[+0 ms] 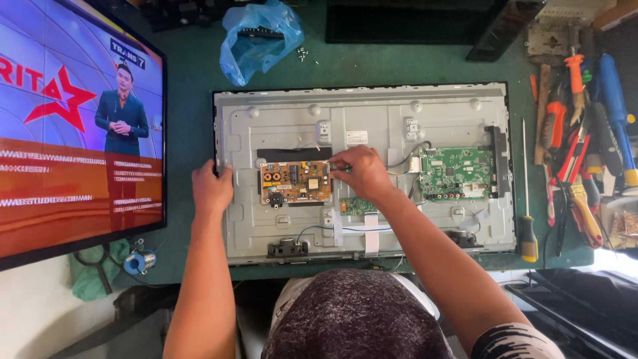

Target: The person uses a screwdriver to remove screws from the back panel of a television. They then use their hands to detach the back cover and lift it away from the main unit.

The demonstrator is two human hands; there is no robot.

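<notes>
A flat television's opened grey metal back panel (372, 110) lies face down on the green mat. My left hand (211, 189) grips the panel's left edge with fingers curled over it. Pinched fingers of my right hand (362, 173) hold a small dark tool (339, 169) against the right edge of the orange-brown power board (292, 181) in the panel's middle. A green main board (455, 173) sits to the right, joined by wires. A narrow green strip board (355, 206) lies just below my right hand.
A switched-on television (73, 126) stands at the left. A blue plastic bag (259, 36) lies at the back. Pliers, brushes and screwdrivers crowd the right side (578, 146); a long screwdriver (527, 226) lies beside the panel. A solder spool (138, 261) sits front left.
</notes>
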